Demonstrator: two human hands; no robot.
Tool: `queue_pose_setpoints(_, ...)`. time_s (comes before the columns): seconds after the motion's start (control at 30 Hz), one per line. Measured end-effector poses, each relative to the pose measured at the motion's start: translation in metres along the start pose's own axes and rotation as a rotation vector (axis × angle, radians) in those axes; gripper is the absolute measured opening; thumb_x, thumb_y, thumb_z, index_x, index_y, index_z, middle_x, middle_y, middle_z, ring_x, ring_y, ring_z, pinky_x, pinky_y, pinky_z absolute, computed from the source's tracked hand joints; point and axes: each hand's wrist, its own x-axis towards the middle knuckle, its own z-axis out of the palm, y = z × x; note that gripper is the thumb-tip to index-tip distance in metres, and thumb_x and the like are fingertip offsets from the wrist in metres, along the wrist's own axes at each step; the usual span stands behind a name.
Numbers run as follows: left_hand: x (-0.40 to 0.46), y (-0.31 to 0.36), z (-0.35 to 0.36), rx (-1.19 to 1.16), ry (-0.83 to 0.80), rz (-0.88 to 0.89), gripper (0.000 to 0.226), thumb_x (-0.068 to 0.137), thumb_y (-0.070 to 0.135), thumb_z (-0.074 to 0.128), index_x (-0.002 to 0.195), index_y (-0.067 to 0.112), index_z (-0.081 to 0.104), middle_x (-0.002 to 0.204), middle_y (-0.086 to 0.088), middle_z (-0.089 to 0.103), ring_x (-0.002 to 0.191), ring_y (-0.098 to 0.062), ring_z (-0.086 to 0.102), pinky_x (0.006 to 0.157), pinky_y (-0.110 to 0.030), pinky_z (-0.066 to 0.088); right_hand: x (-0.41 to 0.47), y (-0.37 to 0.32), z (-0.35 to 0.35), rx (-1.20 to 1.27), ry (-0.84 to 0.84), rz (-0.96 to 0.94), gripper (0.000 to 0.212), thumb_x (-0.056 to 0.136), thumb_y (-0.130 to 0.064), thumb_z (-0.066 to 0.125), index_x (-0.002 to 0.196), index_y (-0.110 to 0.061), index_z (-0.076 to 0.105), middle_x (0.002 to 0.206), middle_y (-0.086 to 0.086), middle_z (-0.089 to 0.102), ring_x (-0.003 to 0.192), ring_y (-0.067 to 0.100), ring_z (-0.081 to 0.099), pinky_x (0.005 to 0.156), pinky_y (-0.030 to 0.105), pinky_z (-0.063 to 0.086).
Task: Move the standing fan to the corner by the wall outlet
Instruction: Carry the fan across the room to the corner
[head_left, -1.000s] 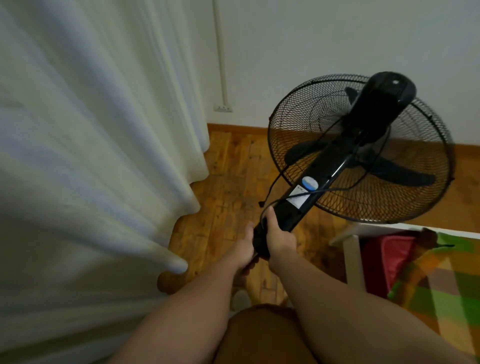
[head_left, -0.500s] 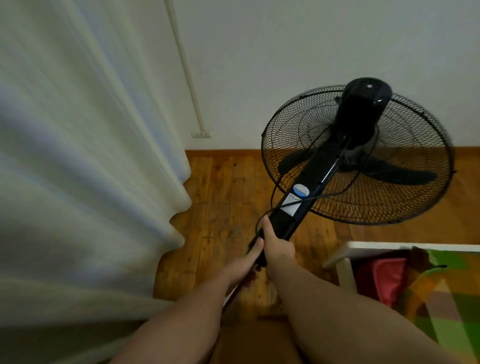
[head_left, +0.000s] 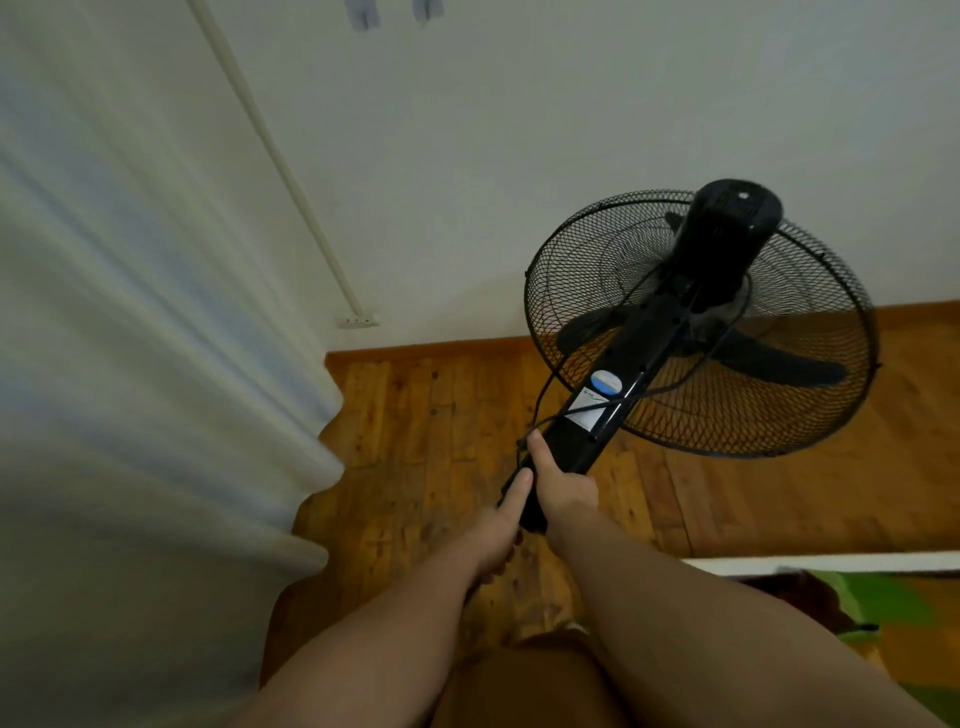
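Change: since half a second ago the wall outlet sits higher and more to the left in the view, the fan head has gone a little to the right, and more of the white wall shows above it; both hands keep their grip on the pole.
Fan: the black standing fan is tilted, its round wire cage right of the wall outlet and in front of the white wall; the blades inside are dark.
Pole: the fan's black column runs down and left from the motor housing, away from the outlet, with a white and blue sticker on it.
Cord: a thin black cable loops beside the column, between the outlet and the cage.
Left hand: the left hand grips the lower end of the column, thumb laid along it.
Right hand: the right hand is wrapped around the column just above the left one, thumb pointing up the pole.
Curtain: a pale curtain hangs left of the outlet and reaches the wooden floor.
Conduit: a white pipe runs up the wall from the outlet.
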Motion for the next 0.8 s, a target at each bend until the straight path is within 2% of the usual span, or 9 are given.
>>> queue_pose_setpoints(0.07,0.012,0.021,0.006,-0.012,-0.023,0.02,0.13,0.057,0.104,0.012,0.143,0.015,0.052,0.137,-0.016,0.058,0.118,-0.036,0.059,0.101,-0.05,0.048,0.018,-0.016,-0.005,-0.001,0.014,-0.002,0.087,0.065,-0.069,0.079,0.122,-0.008,0.054,0.1,0.007,0.065,0.087,0.026,0.063,0.068,0.038,0.056)
queue_pose_setpoints(0.13,0.025,0.04,0.009,-0.009,-0.034,0.012,0.132,0.053,0.106,0.013,0.144,0.018,0.05,0.135,-0.011,0.059,0.112,-0.029,0.059,0.1,-0.047,0.049,0.035,-0.029,-0.009,0.002,0.037,0.0,0.091,0.066,-0.069,0.078,0.13,-0.008,0.053,0.109,0.01,0.066,0.097,0.03,0.064,0.078,0.041,0.057)
queue_pose_setpoints(0.27,0.051,0.072,0.014,0.066,-0.065,-0.024,0.132,0.051,0.107,0.015,0.139,0.018,0.055,0.132,-0.011,0.062,0.12,-0.033,0.058,0.097,-0.047,0.047,0.063,-0.052,-0.018,0.02,0.079,0.026,0.086,0.071,-0.064,0.079,0.13,-0.007,0.053,0.11,0.01,0.065,0.097,0.029,0.064,0.071,0.037,0.054)
queue_pose_setpoints(0.4,0.083,0.106,0.019,0.097,-0.162,0.012,0.093,0.049,0.108,0.021,0.091,0.036,0.062,0.094,0.006,0.062,0.087,-0.015,0.058,0.077,-0.032,0.047,0.092,-0.079,-0.028,0.046,0.13,0.054,0.083,0.072,-0.061,0.08,0.127,-0.006,0.051,0.096,0.006,0.061,0.081,0.022,0.059,0.062,0.034,0.047)
queue_pose_setpoints(0.47,0.103,0.131,0.018,0.128,-0.224,0.041,0.082,0.051,0.108,0.022,0.085,0.042,0.055,0.097,0.008,0.057,0.086,-0.011,0.052,0.08,-0.033,0.042,0.112,-0.098,-0.03,0.077,0.156,0.067,0.083,0.072,-0.06,0.08,0.128,-0.007,0.049,0.089,0.002,0.057,0.073,0.019,0.055,0.059,0.032,0.046)
queue_pose_setpoints(0.57,0.136,0.169,0.012,0.192,-0.258,0.067,0.11,0.054,0.107,0.019,0.121,0.033,0.064,0.108,0.004,0.059,0.09,-0.012,0.052,0.082,-0.034,0.04,0.139,-0.128,-0.026,0.122,0.219,0.062,0.079,0.071,-0.06,0.081,0.123,-0.007,0.053,0.087,0.002,0.059,0.07,0.018,0.055,0.047,0.027,0.043)
queue_pose_setpoints(0.63,0.154,0.197,0.004,0.25,-0.262,0.084,0.122,0.056,0.106,0.016,0.142,0.027,0.053,0.117,0.0,0.062,0.096,-0.016,0.053,0.084,-0.036,0.04,0.156,-0.148,-0.019,0.155,0.259,0.057,0.076,0.071,-0.061,0.081,0.118,-0.008,0.056,0.087,0.002,0.062,0.07,0.018,0.058,0.045,0.026,0.043)
queue_pose_setpoints(0.7,0.171,0.223,-0.006,0.299,-0.29,0.115,0.122,0.06,0.104,0.015,0.149,0.026,0.045,0.136,-0.004,0.058,0.107,-0.019,0.052,0.091,-0.038,0.04,0.17,-0.167,-0.01,0.179,0.287,0.068,0.072,0.071,-0.063,0.08,0.114,-0.009,0.057,0.086,0.002,0.064,0.069,0.017,0.06,0.042,0.023,0.043)
queue_pose_setpoints(0.8,0.193,0.252,-0.017,0.351,-0.337,0.127,0.12,0.063,0.102,0.017,0.152,0.025,0.041,0.144,-0.006,0.054,0.122,-0.026,0.053,0.1,-0.04,0.042,0.188,-0.187,0.0,0.22,0.32,0.064,0.074,0.071,-0.064,0.079,0.117,-0.009,0.059,0.091,0.003,0.066,0.073,0.017,0.062,0.044,0.023,0.045)
